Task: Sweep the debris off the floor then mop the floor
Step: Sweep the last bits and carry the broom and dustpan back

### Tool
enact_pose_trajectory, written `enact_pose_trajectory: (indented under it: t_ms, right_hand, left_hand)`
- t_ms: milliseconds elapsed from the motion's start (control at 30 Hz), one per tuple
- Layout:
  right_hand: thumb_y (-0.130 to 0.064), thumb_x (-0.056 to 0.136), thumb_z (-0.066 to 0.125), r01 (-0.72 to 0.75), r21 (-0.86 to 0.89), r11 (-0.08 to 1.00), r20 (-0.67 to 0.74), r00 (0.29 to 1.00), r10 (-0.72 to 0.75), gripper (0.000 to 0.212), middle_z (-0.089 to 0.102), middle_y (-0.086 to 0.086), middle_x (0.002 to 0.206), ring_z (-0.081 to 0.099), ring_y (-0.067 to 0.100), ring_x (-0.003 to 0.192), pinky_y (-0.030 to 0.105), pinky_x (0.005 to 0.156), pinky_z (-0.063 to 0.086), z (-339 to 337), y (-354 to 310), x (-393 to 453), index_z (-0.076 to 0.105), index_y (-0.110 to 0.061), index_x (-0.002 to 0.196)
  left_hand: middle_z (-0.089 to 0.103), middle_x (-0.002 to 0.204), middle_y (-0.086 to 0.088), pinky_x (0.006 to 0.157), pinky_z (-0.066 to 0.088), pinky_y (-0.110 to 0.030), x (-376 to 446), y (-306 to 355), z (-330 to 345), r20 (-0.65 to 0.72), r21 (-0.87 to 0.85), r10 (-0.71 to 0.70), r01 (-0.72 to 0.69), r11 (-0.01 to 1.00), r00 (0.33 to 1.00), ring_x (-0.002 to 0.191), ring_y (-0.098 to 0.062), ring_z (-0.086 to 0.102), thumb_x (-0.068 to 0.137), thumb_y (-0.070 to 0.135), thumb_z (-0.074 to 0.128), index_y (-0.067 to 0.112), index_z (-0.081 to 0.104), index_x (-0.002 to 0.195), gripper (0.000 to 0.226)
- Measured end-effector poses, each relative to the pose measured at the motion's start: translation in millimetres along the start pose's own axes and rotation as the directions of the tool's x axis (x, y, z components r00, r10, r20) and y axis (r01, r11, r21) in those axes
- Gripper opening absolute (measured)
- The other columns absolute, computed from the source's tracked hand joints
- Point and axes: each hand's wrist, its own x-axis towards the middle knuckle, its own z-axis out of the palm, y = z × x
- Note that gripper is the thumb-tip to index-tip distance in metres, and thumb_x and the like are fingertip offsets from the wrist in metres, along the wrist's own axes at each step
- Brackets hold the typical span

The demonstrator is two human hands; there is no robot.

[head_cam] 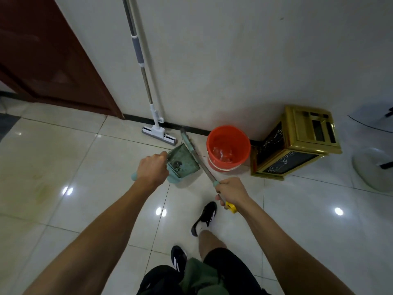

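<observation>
Sweeping looks finished: our left hand (152,169) grips the dustpan (184,160), right hand (231,193) grips the broom (198,159); the mop (159,133) waits unused.

Tiled floor (63,158): mop (159,133), orange bucket (228,150), gold bin (297,143).

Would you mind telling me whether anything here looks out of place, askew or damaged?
The gold-framed black marble bin stands skewed to the wall, one corner toward it. The teal plastic dustpan held by the left hand looks grimy inside. Nothing appears spilled or broken.
</observation>
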Motion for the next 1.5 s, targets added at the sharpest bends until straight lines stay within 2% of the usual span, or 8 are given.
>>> enact_pose_trajectory:
  t_ms: [267,500,667,867,1000,1200,1367,1500]
  right_hand:
    - [0.003,0.080,0.054,-0.104,0.041,0.994,0.058,0.993,0.101,0.014,0.062,0.019,0.065,0.049,0.016,0.032,0.020,0.037,0.038,-26.8,-60.8,81.0,0.064,0.006,0.088]
    - [-0.003,0.082,0.053,-0.154,0.009,0.988,0.106,0.983,0.152,0.021,0.068,0.019,0.068,0.054,0.020,0.040,0.025,0.043,0.041,-40.9,-109.9,134.9,0.060,-0.002,0.102]
    - [0.000,0.086,0.053,-0.217,0.023,0.976,0.124,0.969,0.213,0.006,0.070,0.026,0.074,0.056,0.020,0.040,0.026,0.042,0.043,-44.9,-147.3,169.5,0.055,0.000,0.091]
    - [0.000,0.090,0.052,-0.253,0.057,0.966,0.152,0.958,0.242,0.024,0.069,0.030,0.079,0.058,0.021,0.043,0.026,0.042,0.045,-36.7,-198.4,208.7,0.050,0.008,0.113]
    - [-0.004,0.091,0.052,-0.267,0.054,0.962,0.163,0.953,0.255,0.026,0.069,0.033,0.087,0.059,0.022,0.045,0.028,0.045,0.046,-16.1,-226.9,226.4,0.051,0.006,0.115]
    - [-0.007,0.091,0.057,-0.284,0.043,0.958,0.207,0.940,0.270,0.019,0.069,0.028,0.088,0.064,0.021,0.048,0.024,0.040,0.046,13.9,-257.5,233.3,0.059,0.002,0.108]
    - [-0.023,0.091,0.064,-0.203,-0.012,0.979,0.287,0.937,0.198,0.025,0.071,0.026,0.103,0.073,0.032,0.091,0.029,0.055,0.054,27.8,-271.8,239.7,0.067,-0.004,0.107]
    - [-0.032,0.091,0.064,-0.151,-0.013,0.988,0.315,0.937,0.148,0.028,0.072,0.022,0.099,0.067,0.024,0.077,0.026,0.052,0.049,22.1,-289.5,248.6,0.069,-0.007,0.102]
  left_hand:
    - [0.071,0.096,-0.005,0.072,0.053,-0.036,107.7,28.6,1.7,0.044,0.023,0.027,-0.028,0.999,0.999,0.079,-0.027,0.067,0.092,0.018,0.057,0.018,0.054,0.115,0.023]
    - [0.071,0.097,-0.006,0.073,0.054,-0.038,171.6,37.9,3.8,0.091,-0.004,0.020,-0.019,1.000,0.996,0.080,-0.029,0.068,0.090,0.016,0.057,0.017,0.053,0.114,0.024]
    - [0.072,0.098,-0.007,0.074,0.054,-0.039,216.8,25.6,1.9,0.117,-0.007,0.035,-0.035,0.999,0.992,0.083,-0.032,0.069,0.090,0.014,0.056,0.017,0.052,0.119,0.030]
    - [0.071,0.103,-0.008,0.078,0.054,-0.040,270.3,5.6,9.1,0.181,0.012,0.088,-0.092,0.996,0.980,0.089,-0.031,0.068,0.090,0.013,0.055,0.015,0.051,0.125,0.035]
    - [0.070,0.108,-0.007,0.079,0.055,-0.038,296.1,-11.0,17.9,0.215,0.002,0.144,-0.148,0.989,0.966,0.092,-0.030,0.068,0.094,0.017,0.055,0.015,0.049,0.128,0.034]
    - [0.071,0.102,-0.014,0.075,0.055,-0.040,325.9,-33.5,26.4,0.230,-0.088,0.179,-0.162,0.983,0.957,0.088,-0.036,0.068,0.095,0.026,0.057,0.014,0.054,0.119,0.027]
    - [0.071,0.101,-0.017,0.072,0.056,-0.039,348.8,-33.7,21.0,0.289,-0.297,0.126,-0.036,0.954,0.949,0.088,-0.040,0.066,0.086,0.031,0.067,0.018,0.064,0.117,0.033]
    - [0.071,0.108,-0.015,0.074,0.057,-0.040,349.2,-31.5,23.3,0.368,-0.370,0.122,0.025,0.929,0.922,0.090,-0.036,0.066,0.083,0.032,0.072,0.020,0.060,0.120,0.040]
